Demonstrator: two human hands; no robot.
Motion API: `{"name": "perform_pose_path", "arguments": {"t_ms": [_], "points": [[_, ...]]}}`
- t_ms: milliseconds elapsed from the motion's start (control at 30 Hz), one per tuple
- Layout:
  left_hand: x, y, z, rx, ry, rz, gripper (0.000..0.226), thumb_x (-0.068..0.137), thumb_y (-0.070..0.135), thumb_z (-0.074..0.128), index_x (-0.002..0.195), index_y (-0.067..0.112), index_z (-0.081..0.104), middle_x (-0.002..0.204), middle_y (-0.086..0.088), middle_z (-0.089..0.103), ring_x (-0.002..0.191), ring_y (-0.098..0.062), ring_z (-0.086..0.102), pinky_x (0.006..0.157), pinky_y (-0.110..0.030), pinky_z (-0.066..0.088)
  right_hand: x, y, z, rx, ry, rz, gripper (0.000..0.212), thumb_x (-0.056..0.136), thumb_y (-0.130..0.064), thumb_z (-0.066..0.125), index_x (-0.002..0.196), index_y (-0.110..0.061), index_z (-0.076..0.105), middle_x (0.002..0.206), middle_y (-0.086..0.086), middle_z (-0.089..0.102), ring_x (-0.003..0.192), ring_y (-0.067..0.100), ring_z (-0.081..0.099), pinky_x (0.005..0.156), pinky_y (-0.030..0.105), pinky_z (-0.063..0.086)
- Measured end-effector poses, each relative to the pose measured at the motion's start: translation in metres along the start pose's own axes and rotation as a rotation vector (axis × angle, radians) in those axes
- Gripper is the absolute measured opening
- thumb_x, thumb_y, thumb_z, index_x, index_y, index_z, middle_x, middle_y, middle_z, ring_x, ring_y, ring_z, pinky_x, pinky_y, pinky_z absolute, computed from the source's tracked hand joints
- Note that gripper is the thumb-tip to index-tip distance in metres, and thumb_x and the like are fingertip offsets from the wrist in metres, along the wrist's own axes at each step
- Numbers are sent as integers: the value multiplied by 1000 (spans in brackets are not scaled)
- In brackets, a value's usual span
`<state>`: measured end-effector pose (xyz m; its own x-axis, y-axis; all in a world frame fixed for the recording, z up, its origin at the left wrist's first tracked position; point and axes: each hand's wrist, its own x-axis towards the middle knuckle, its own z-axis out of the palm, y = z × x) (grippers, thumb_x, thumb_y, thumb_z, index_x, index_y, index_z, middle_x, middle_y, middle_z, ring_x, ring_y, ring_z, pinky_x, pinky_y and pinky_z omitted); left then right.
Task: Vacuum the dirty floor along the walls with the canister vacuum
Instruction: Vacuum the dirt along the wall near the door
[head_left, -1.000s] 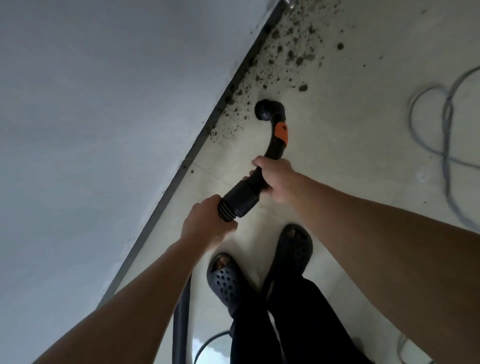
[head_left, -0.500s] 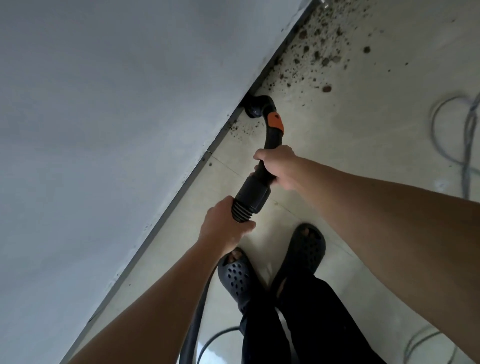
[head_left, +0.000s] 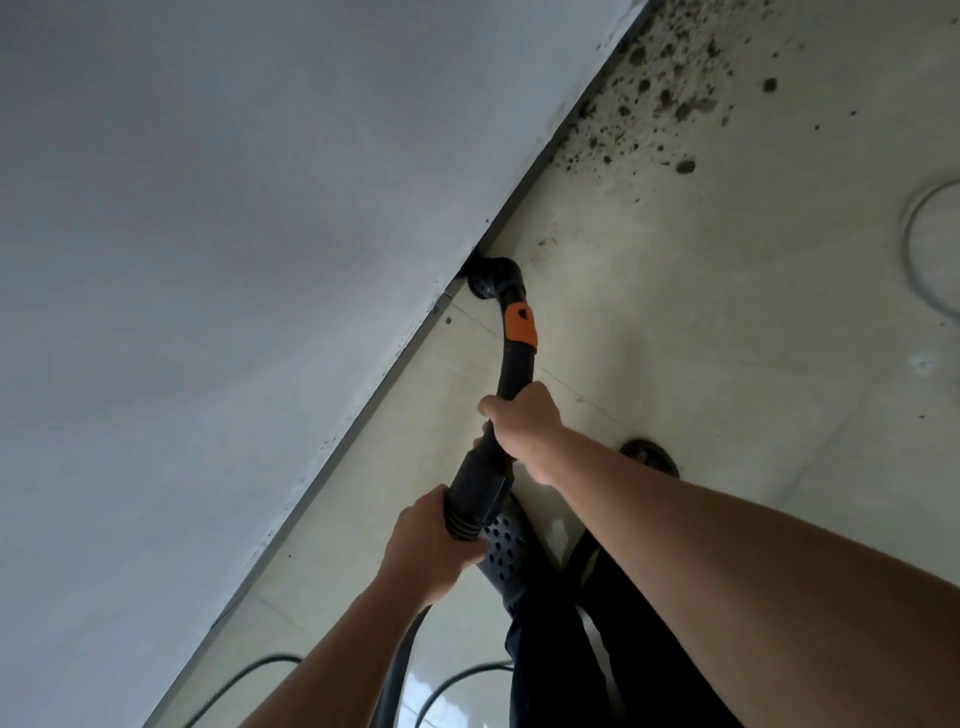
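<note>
Pale floor (head_left: 727, 338) meets a grey wall (head_left: 234, 234) at a dark seam, a loose cable (head_left: 914, 249) looping off to the right. The vacuum nozzle (head_left: 491, 278) has slid from open floor into that seam and now touches the wall; the specks beside it are mostly gone. The right hand (head_left: 524, 421) grips the curved handle (head_left: 511, 364), the left hand (head_left: 426, 545) clasps the hose cuff (head_left: 475, 501). Thick dirt (head_left: 654, 104) lies further along, likely next.

Black, orange-tabbed vacuum wand (head_left: 511, 364) tip seemingly touches the wall (head_left: 260, 260), dirt (head_left: 649, 104) scattered beyond.
</note>
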<state>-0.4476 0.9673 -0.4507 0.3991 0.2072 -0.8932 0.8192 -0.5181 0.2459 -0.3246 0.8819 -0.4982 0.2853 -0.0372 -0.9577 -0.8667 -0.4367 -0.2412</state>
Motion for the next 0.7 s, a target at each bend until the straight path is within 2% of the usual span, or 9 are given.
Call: {"name": "perform_pose_path", "arguments": {"t_ms": [167, 400, 567, 700], "points": [[-10, -27, -4, 44, -15, -48, 25, 62, 18, 72, 79, 22, 54, 66, 5, 58, 56, -12, 50, 50, -22, 36, -13, 20, 23, -31, -22, 19, 42, 86, -21, 63, 121, -9, 42, 106, 17, 64, 91, 34, 70, 82, 49, 60], [-18, -41, -10, 109, -100, -80, 28, 58, 20, 74, 77, 24, 54, 67, 4, 60, 58, -13, 54, 57, -25, 45, -22, 34, 34, -30, -62, 37, 42, 85, -23, 63, 119, -10, 41, 107, 16, 64, 92, 34, 70, 83, 49, 59], [1, -5, -11, 193, -87, -8, 28, 59, 22, 71, 81, 27, 54, 74, 5, 62, 68, -14, 61, 61, -28, 48, -15, 24, -10, 275, 49, 104, 31, 90, -13, 65, 114, -7, 46, 87, 12, 64, 72, 25, 69, 81, 45, 61], [23, 50, -5, 231, -48, 104, 31, 63, 27, 74, 89, 26, 56, 79, 6, 63, 76, -17, 62, 65, -30, 50, -2, -5, -65, 349, 138, 87, 25, 92, -11, 64, 112, -5, 50, 82, 10, 64, 66, 25, 68, 77, 41, 61]]}}
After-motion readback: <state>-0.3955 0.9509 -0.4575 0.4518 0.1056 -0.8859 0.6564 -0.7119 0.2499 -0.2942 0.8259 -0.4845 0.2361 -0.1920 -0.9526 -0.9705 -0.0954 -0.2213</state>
